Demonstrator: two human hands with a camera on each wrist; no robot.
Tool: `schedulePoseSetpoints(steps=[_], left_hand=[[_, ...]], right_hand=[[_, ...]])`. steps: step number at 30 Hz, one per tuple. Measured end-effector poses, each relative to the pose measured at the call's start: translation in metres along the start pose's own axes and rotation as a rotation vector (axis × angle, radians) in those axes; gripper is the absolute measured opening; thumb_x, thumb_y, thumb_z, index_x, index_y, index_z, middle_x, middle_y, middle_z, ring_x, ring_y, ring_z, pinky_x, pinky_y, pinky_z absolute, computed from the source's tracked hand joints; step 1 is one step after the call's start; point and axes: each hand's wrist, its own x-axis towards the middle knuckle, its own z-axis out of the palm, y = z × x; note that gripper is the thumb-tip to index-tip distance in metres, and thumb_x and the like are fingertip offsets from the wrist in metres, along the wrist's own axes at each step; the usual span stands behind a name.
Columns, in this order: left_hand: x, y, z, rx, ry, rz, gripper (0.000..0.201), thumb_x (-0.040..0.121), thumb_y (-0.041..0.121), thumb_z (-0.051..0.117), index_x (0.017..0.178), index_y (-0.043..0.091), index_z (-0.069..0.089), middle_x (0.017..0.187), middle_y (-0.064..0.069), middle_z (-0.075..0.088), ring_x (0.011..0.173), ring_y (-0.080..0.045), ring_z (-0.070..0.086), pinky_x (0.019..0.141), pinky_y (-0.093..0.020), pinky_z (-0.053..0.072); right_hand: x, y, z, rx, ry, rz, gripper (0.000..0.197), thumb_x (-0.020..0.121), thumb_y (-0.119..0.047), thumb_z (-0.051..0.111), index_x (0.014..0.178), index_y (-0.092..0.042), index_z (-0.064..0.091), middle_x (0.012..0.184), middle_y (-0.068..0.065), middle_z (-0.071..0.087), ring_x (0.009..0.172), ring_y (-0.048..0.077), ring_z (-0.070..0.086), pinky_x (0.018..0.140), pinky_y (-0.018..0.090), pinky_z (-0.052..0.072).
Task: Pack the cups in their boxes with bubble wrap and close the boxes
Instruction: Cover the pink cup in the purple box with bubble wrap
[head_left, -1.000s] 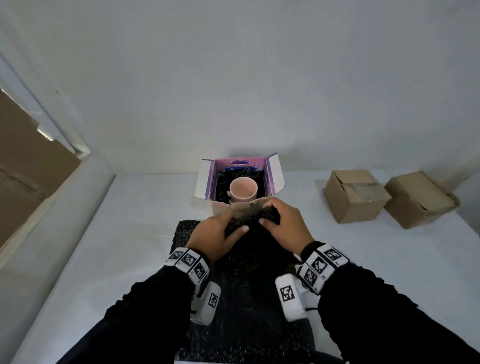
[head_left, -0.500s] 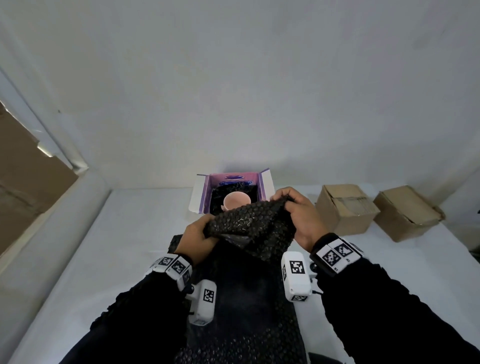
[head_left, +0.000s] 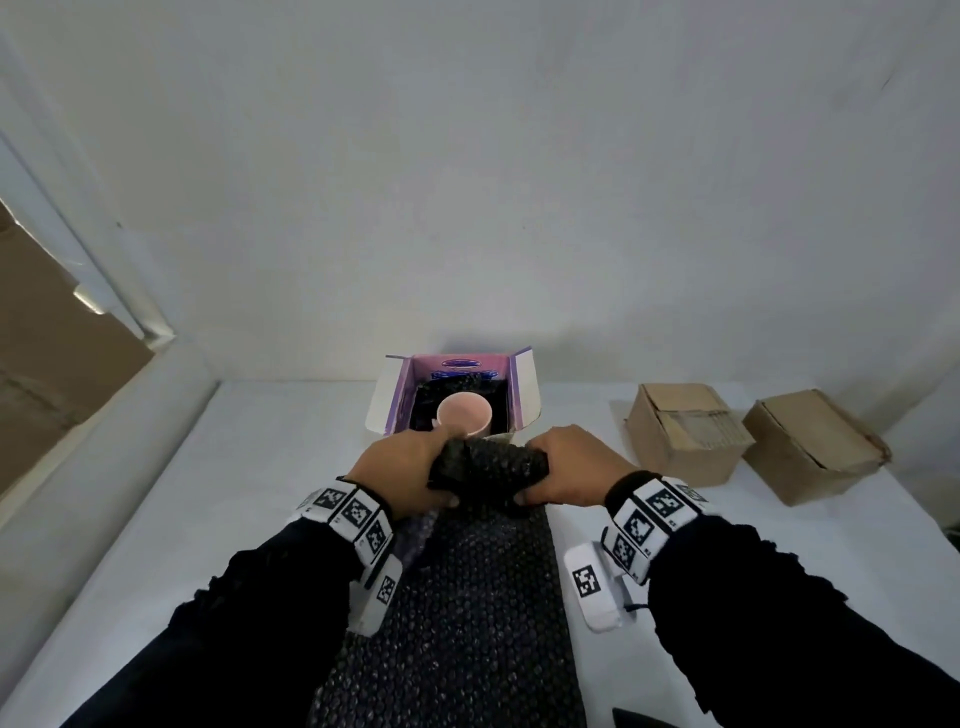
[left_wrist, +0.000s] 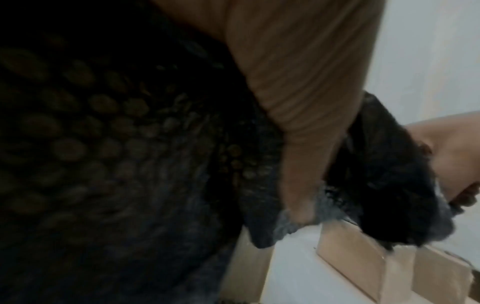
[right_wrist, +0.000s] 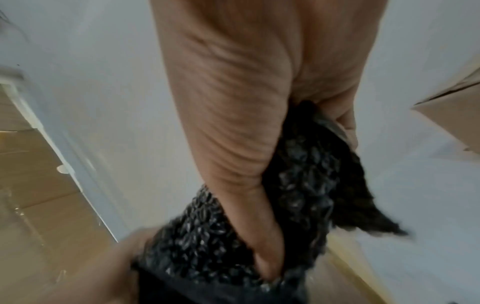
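A pink cup (head_left: 464, 417) stands in an open purple box (head_left: 523, 391) lined with black bubble wrap, at the back of the white table. In front of the box a long black bubble wrap sheet (head_left: 467, 613) runs toward me. Its far end is folded into a thick wad (head_left: 488, 465). My left hand (head_left: 405, 475) grips the wad's left side and my right hand (head_left: 566, 475) grips its right side, fingers curled round it. In the right wrist view the thumb presses the bubble wrap (right_wrist: 298, 185). In the left wrist view the wrap (left_wrist: 116, 154) fills the dark frame.
Two brown cardboard boxes (head_left: 685, 431) (head_left: 813, 452) with their flaps down sit on the right of the table. A white wall rises behind the purple box. A white ledge (head_left: 104, 447) and brown cardboard (head_left: 47, 332) border the left side.
Both hands raised the far end of the bubble wrap, then brought it back down and folded it into a compact wad just in front of the purple box.
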Motion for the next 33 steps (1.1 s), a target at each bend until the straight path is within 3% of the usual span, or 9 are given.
schedulePoseSetpoints(steps=[3,7,13,16,18,21,24,29,33], left_hand=[[0.001,-0.004,0.005,-0.008,-0.018,-0.024,0.033,0.081,0.04,0.058,0.109,0.024,0.063,0.103,-0.004,0.06,0.097,-0.026,0.06,0.077,-0.033,0.047],[-0.007,-0.015,0.011,-0.283,-0.008,-0.111,0.046,0.071,0.06,0.046,0.098,0.027,0.064,0.088,-0.001,0.066,0.084,-0.02,0.061,0.08,-0.035,0.047],[-0.012,-0.013,0.014,-0.632,0.184,-0.122,0.025,0.085,0.024,0.065,0.095,0.018,0.043,0.073,0.003,0.057,0.064,-0.011,0.052,0.062,-0.031,0.041],[-0.01,-0.019,0.004,-0.823,0.285,-0.135,0.031,0.082,0.049,0.055,0.099,0.025,0.045,0.082,0.0,0.063,0.076,-0.015,0.06,0.075,-0.032,0.047],[-0.004,-0.025,-0.007,-0.962,0.323,-0.138,0.027,0.084,0.042,0.047,0.108,0.032,0.051,0.098,0.001,0.065,0.092,-0.015,0.062,0.087,-0.036,0.045],[0.012,-0.038,-0.026,-0.815,0.498,-0.065,0.038,0.083,0.018,0.042,0.117,0.029,0.055,0.113,0.0,0.058,0.106,-0.01,0.055,0.095,-0.029,0.041],[0.034,-0.043,-0.036,-0.471,0.619,-0.026,0.041,0.08,0.004,0.052,0.113,0.028,0.057,0.1,0.002,0.048,0.087,-0.012,0.053,0.079,-0.028,0.044],[0.055,-0.039,-0.013,-0.181,0.469,0.135,0.039,0.073,-0.003,0.062,0.106,0.017,0.067,0.099,-0.006,0.055,0.077,-0.027,0.06,0.065,-0.035,0.052],[0.057,-0.044,0.021,-0.217,0.124,0.167,0.042,0.079,0.012,0.056,0.12,0.02,0.063,0.111,-0.003,0.057,0.091,-0.026,0.062,0.078,-0.039,0.054]], right_hand=[[0.007,0.003,-0.008,-0.112,0.094,-0.017,0.015,0.073,-0.024,0.073,0.069,-0.025,0.059,0.077,0.0,0.059,0.083,0.022,0.055,0.062,0.031,0.044],[0.012,0.022,-0.02,-0.064,0.288,-0.056,0.023,0.077,-0.019,0.07,0.099,-0.024,0.066,0.11,0.001,0.045,0.103,0.021,0.035,0.085,0.032,0.041],[0.02,0.037,-0.036,0.156,0.436,-0.093,0.038,0.074,0.001,0.063,0.097,-0.027,0.05,0.102,0.002,0.053,0.088,0.023,0.055,0.073,0.036,0.049],[0.034,0.036,-0.04,0.211,0.504,-0.097,0.038,0.075,0.009,0.058,0.095,-0.023,0.051,0.101,0.003,0.046,0.086,0.021,0.053,0.069,0.022,0.041],[0.047,0.033,-0.042,0.197,0.554,-0.148,0.037,0.074,0.012,0.056,0.092,-0.02,0.058,0.101,0.002,0.042,0.088,0.021,0.051,0.077,0.025,0.041],[0.068,0.029,-0.047,0.091,0.64,-0.181,0.042,0.07,0.019,0.052,0.085,-0.019,0.064,0.102,0.0,0.041,0.093,0.024,0.043,0.081,0.031,0.039],[0.086,0.021,-0.053,-0.052,0.665,-0.193,0.042,0.068,0.021,0.052,0.079,-0.017,0.066,0.103,0.005,0.044,0.094,0.023,0.037,0.076,0.034,0.04],[0.108,0.02,-0.05,-0.189,0.485,-0.222,0.02,0.066,-0.003,0.064,0.08,-0.016,0.066,0.1,0.004,0.044,0.092,0.025,0.036,0.074,0.04,0.043],[0.121,0.023,-0.034,-0.234,0.296,-0.248,0.037,0.067,-0.042,0.045,0.087,-0.019,0.065,0.099,-0.001,0.041,0.092,0.021,0.032,0.077,0.034,0.035]])
